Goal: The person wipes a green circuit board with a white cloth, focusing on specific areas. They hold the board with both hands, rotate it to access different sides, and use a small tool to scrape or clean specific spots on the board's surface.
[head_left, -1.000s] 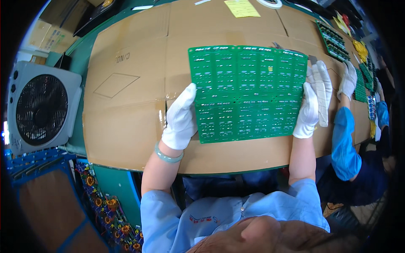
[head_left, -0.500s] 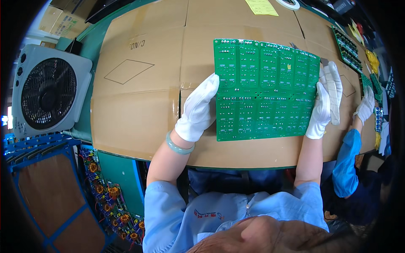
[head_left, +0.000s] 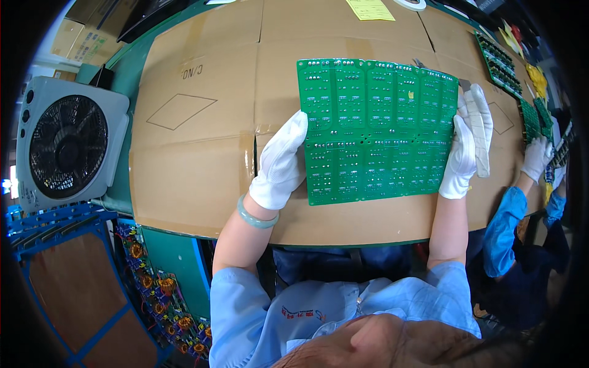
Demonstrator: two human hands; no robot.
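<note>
A large green circuit board [head_left: 380, 132] stands tilted up over the cardboard, its face dotted with rows of shiny solder points. A small yellowish mark shows in its upper right part. White-gloved, my left hand [head_left: 282, 162] is closed on the left edge, its fingertips partly hidden by the board. My right hand [head_left: 463, 153], also in a white glove, grips the right edge. Some gloved fingers reach up beside that edge. A pale green bangle [head_left: 256, 219] sits on my left wrist.
Flattened cardboard [head_left: 196, 147] covers the table. A grey box fan [head_left: 70, 144] stands at the left. Far right, a co-worker's gloved hand [head_left: 537, 158] is among green boards [head_left: 500, 64]. A yellow paper [head_left: 371, 9] lies at the back. Boards with copper coils [head_left: 161, 285] stand lower left.
The board and both my hands have shifted slightly left, with the view shifting a little too. The co-worker's hand has moved, and that person's second sleeve now shows.
</note>
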